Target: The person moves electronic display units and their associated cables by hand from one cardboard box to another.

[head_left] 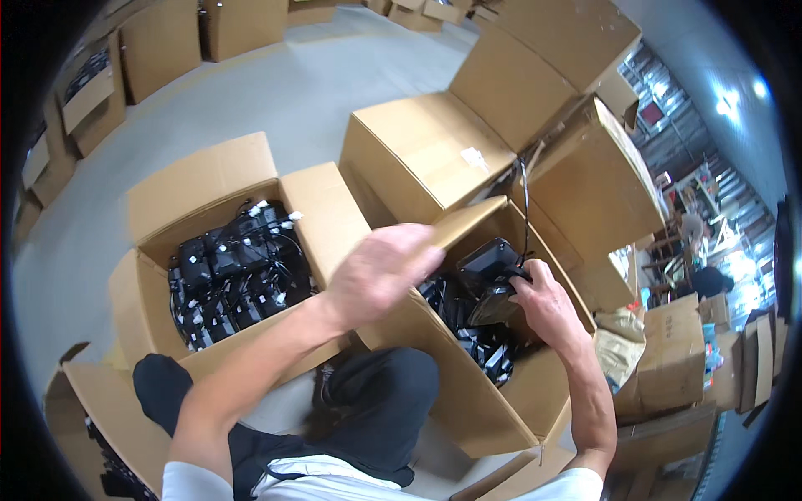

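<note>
While the right hand [547,305] grips a black power adapter [489,280] over the near right box [468,392], its thin black cord [525,209] runs up and away toward the far boxes, and that cord looks like the likeliest source of trouble: if it is caught on a flap or tangled with the other units below, a pull could drag neighbours out with it or twist the adapter from the hand. The right fingers are closed around the adapter's right side, thumb on top, so the hold seems firm enough, though it takes only one edge of the block. The left hand [380,271] hovers above the box's left flap [455,221], blurred; its fingers appear loosely curled and hold nothing (whether they touch the cardboard cannot be told). A careless sweep there might fold the flap inward over the opening.

The adapter itself is a dark, matte, rectangular brick with rounded corners, tilted, held just above a heap of similar black units [489,351] inside the box. To the left, well apart, a second open box [209,184] holds more black adapters with white-tipped plugs [238,280]. The person sits on a grey floor [276,92] among further cartons.
</note>
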A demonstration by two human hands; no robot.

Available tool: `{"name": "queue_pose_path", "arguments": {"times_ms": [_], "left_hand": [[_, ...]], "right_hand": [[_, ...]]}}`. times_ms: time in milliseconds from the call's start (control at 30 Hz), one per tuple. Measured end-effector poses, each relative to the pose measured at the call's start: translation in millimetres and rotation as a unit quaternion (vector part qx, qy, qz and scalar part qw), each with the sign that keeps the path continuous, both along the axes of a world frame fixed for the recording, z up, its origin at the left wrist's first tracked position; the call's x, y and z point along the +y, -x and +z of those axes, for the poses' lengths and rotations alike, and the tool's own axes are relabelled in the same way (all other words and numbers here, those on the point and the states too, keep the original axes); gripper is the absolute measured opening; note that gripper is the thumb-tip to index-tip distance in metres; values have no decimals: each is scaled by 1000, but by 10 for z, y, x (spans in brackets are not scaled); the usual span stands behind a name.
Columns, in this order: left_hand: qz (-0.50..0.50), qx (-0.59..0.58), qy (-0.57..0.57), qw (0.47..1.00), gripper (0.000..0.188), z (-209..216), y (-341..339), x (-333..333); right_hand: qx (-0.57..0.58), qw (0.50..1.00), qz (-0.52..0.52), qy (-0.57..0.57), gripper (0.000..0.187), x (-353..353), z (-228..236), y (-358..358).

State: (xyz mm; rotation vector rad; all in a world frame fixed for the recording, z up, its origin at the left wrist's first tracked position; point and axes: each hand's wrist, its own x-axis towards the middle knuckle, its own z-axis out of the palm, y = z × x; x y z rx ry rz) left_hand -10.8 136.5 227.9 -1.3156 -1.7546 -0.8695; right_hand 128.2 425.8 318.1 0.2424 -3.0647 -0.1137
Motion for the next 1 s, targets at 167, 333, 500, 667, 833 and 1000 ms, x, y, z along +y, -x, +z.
{"name": "queue_pose_path", "arguments": {"times_ms": [167,333,500,667,833,1000], "left_hand": [[5,192,66,979,38,393,33,-126],[68,144,80,984,30,338,199,-804],[141,-473,-175,852,34,-227,253,-1848],[163,-478,-390,770,33,-455,-86,-2109],[210,-195,-272,919,47,-210,-471,-1969],[115,-128,-83,982,65,-214,-714,-1976]], "right_hand": [[11,984,175,-6,24,-851,584,196],[-64,972,185,129,25,-1287,679,445],[-62,951,131,272,18,-1430,379,766],[-23,923,14,383,10,-1545,224,1117],[-79,912,-35,400,31,-2238,-47,1527],[-140,829,-38,540,26,-2643,-87,1605]]}}
